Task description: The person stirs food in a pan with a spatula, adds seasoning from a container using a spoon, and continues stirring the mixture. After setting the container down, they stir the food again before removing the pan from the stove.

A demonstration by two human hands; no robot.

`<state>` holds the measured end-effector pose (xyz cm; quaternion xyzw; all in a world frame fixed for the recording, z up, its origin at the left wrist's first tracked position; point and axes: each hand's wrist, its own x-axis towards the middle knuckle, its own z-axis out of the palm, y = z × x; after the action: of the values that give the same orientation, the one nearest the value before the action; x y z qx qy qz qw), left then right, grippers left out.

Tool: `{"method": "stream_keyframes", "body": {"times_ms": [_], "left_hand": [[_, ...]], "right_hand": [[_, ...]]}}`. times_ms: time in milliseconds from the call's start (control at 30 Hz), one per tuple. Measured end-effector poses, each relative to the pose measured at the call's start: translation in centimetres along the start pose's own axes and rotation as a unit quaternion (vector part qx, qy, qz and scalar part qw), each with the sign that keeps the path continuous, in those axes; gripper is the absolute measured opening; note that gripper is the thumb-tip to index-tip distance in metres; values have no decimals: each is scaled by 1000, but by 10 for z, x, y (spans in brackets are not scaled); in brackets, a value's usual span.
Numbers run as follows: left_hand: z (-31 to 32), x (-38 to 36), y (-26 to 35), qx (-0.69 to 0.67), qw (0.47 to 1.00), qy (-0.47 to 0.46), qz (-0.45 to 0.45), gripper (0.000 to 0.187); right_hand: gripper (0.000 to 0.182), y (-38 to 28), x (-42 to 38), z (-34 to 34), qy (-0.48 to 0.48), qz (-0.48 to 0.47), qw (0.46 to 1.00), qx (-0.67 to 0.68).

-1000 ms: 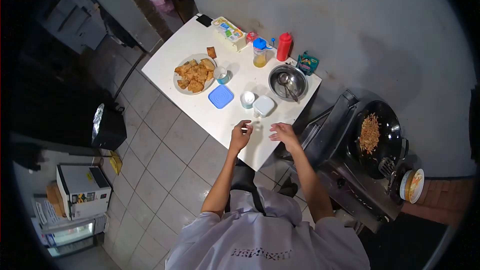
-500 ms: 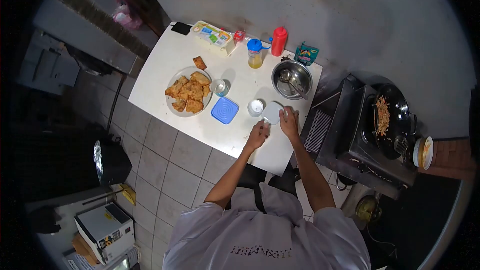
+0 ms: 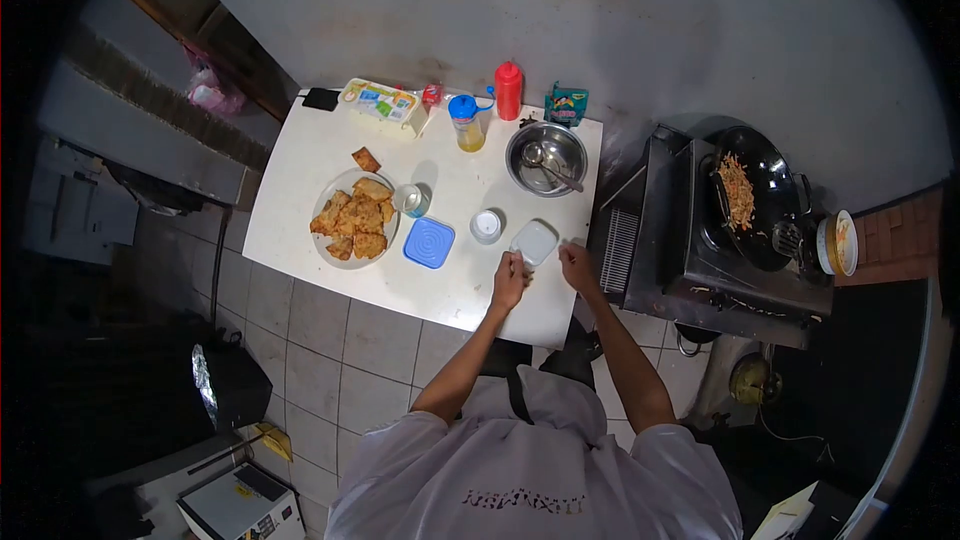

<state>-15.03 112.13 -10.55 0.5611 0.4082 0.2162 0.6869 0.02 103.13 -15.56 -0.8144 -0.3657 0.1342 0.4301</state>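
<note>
A pale square container (image 3: 535, 242) is at the front right of the white table, tilted in this view. My left hand (image 3: 509, 283) is closed, its fingertips at the container's near left edge. My right hand (image 3: 579, 268) has curled fingers just past the right corner; what they hold, if anything, is hidden. Just left of the container stands a small round cup (image 3: 487, 226) with white contents. Farther left lies a blue square lid (image 3: 429, 243). Behind the container is a steel bowl (image 3: 525, 155) with a ladle (image 3: 560, 175) in it.
On the white table (image 3: 450, 285) a plate (image 3: 318, 210) of fried pieces stands left, near a glass (image 3: 411, 202). Along the back are an oil bottle (image 3: 467, 128), a red squeeze bottle (image 3: 508, 95) and a tub (image 3: 385, 110). Right, a stove (image 3: 680, 245) carries a wok (image 3: 768, 180) with food.
The view has shifted, moving the table leftward in the picture. The container sits a little farther from the cup and is turned. My right hand has drawn back from its top to beside its corner.
</note>
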Motion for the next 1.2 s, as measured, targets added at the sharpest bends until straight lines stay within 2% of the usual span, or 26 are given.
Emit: {"method": "stream_keyframes", "body": {"times_ms": [67, 133, 167, 200, 267, 300, 333, 400, 433, 467, 533, 600, 633, 667, 700, 733, 767, 833, 933, 1000, 1067, 1100, 1133, 1200], "left_hand": [[-1, 1, 7, -31, 999, -12, -28, 35], [-5, 2, 16, -17, 997, -60, 42, 35], [-6, 1, 22, -16, 997, -64, 43, 35], [-6, -2, 38, -5, 996, -76, 50, 34], [-6, -3, 68, 8, 994, -94, 60, 34], [-4, -5, 82, 13, 991, -105, 79, 34], [-3, -8, 96, 19, 988, -118, 95, 34], [-1, -13, 132, 15, 984, -141, 110, 33], [-1, -13, 145, 48, 981, -155, 105, 37], [0, -12, 156, 82, 977, -169, 100, 43], [8, -9, 169, 88, 970, -187, 127, 41], [17, -8, 179, 24, 957, -222, 184, 32], [19, -10, 183, 8, 961, -226, 160, 23], [22, -12, 187, 9, 959, -233, 162, 23], [27, -13, 190, 34, 950, -227, 213, 19], [30, -16, 194, 59, 938, -218, 263, 18], [31, -19, 198, 64, 942, -232, 235, 24], [34, -23, 194, 70, 942, -241, 224, 25], [45, -25, 192, 58, 936, -258, 230, 25], [55, -25, 190, 40, 927, -285, 242, 24], [65, -23, 181, 36, 929, -302, 212, 24], [71, -22, 179, 33, 925, -309, 218, 26], [78, -23, 176, 30, 921, -321, 217, 26], [89, -30, 173, 12, 923, -327, 203, 28]], "right_hand": [[30, 8, 0, -10, 2, 33, 999, -10], [34, 0, -2, -31, -12, 106, 991, 82], [35, -4, 1, -43, -52, 146, 979, 131], [35, -11, 2, -51, -48, 146, 979, 132], [39, -32, 6, -71, -9, 151, 956, 250], [44, -49, 10, -91, -50, 174, 941, 285], [44, -66, 11, -104, -43, 176, 941, 286], [51, -96, 19, -128, -32, 120, 945, 302], [51, -105, 21, -142, -74, 125, 936, 322], [51, -115, 23, -152, -66, 124, 937, 321], [65, -141, 24, -165, -69, 40, 949, 304], [68, -160, 21, -179, -82, 44, 950, 297], [66, -165, 17, -181, -63, 20, 956, 287], [64, -167, 15, -184, -44, -3, 960, 277], [57, -169, 14, -189, -17, -35, 977, 210], [57, -173, 12, -194, -10, -34, 978, 208], [49, -176, 9, -200, -1, -36, 978, 208], [39, -182, 3, -212, 9, -28, 978, 207], [43, -175, -4, -225, 3, -33, 984, 176], [39, -183, -13, -242, 13, -15, 986, 168], [33, -205, -22, -259, 85, 8, 994, 69], [30, -205, -23, -263, 140, -26, 990, 21], [30, -206, -26, -273, 149, -20, 989, 15], [21, -216, -38, -295, 96, -116, 977, -153]]}}
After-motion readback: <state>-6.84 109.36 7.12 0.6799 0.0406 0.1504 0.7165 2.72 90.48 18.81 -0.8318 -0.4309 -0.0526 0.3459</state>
